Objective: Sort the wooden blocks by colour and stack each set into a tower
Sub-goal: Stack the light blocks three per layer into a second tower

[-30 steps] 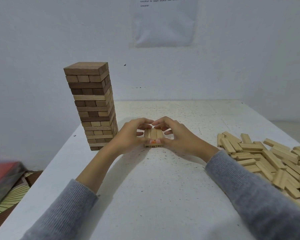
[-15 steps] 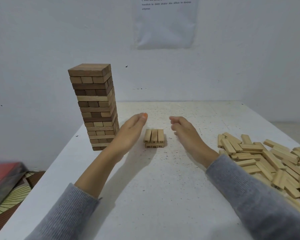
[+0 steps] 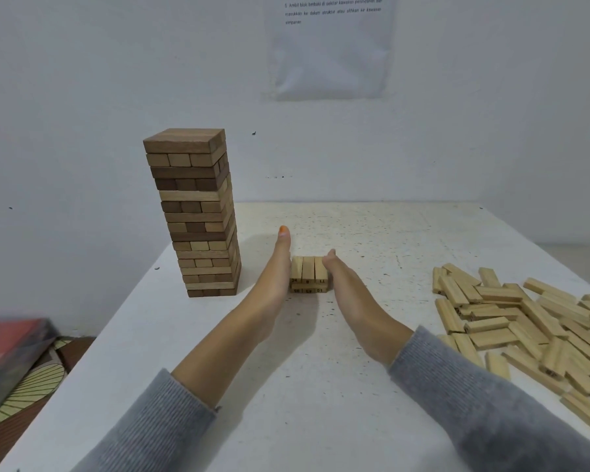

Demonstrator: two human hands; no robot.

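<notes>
Hands flat and open, left hand (image 3: 276, 278) and right hand (image 3: 346, 284) press the sides of the low pale stack (image 3: 309, 274) at frame centre, its top blocks' long axes running away from the viewer.

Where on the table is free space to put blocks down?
Bare table lies behind the small light stack, and in front, between the sleeves. The right side is crowded with loose light blocks; the brown tower fills the left.
</notes>
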